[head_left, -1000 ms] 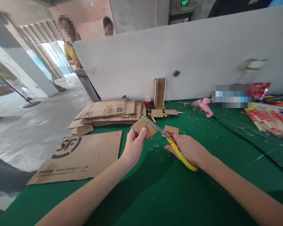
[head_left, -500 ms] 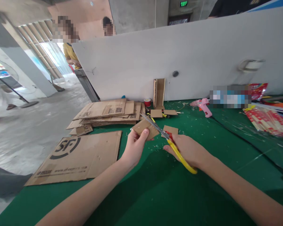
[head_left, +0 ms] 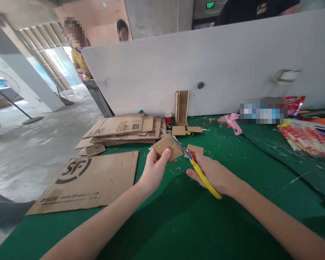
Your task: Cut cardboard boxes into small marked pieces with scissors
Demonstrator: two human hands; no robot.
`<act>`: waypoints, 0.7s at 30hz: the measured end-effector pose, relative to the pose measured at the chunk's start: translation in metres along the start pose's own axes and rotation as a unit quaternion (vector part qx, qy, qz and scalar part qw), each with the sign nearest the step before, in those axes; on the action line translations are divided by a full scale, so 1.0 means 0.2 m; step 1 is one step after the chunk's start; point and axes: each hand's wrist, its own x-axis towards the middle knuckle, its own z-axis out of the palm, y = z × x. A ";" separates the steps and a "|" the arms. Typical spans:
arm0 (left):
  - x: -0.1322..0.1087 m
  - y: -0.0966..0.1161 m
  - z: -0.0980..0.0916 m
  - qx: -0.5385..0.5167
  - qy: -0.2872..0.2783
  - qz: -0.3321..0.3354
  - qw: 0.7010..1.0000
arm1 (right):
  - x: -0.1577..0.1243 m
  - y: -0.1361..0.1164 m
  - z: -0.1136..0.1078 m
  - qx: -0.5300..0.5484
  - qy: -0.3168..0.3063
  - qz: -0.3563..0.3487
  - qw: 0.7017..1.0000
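Note:
Between thumb and fingers, my left hand (head_left: 157,164) pinches a small piece of cardboard (head_left: 165,147) above the green table. My right hand (head_left: 215,173) is closed round a pair of scissors (head_left: 204,178) with yellow and red handles. The scissor blades lie along the piece's upper right edge, pointing away and to the left. Some of my right fingers are hidden behind the handles. Another small cardboard piece (head_left: 195,150) lies on the table just beyond the scissors.
A flat printed cardboard sheet (head_left: 97,180) lies at left, with a cardboard stack (head_left: 116,126) behind it. A cardboard channel (head_left: 182,108) stands against the white partition (head_left: 151,76). At right are a pink glue gun (head_left: 233,122), its black cord and packaged sticks (head_left: 303,139). People are beyond the partition.
The scissors and my right hand have shifted slightly left against the cardboard piece. My left hand stays nearly still. Behind the partition, a person in black has come further into view.

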 end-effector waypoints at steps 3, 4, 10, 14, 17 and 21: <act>-0.01 0.00 0.00 0.005 -0.008 0.001 1.000 | 0.00 -0.01 0.00 0.012 0.005 0.002 1.000; -0.01 0.00 0.00 0.008 -0.008 0.001 1.000 | 0.00 -0.01 0.00 0.002 0.012 0.006 1.000; -0.01 -0.01 0.00 0.010 -0.001 0.000 1.000 | 0.02 -0.02 0.02 -0.081 0.047 0.010 0.996; -0.01 -0.02 0.00 0.007 0.000 -0.005 1.000 | 0.02 -0.02 0.03 -0.105 0.057 0.013 0.993; -0.01 -0.02 0.00 0.004 0.001 -0.010 1.000 | 0.02 -0.02 0.03 -0.104 0.053 0.014 0.993; -0.01 -0.01 0.00 0.001 -0.006 -0.007 1.000 | 0.01 -0.02 0.01 -0.073 0.039 0.014 0.996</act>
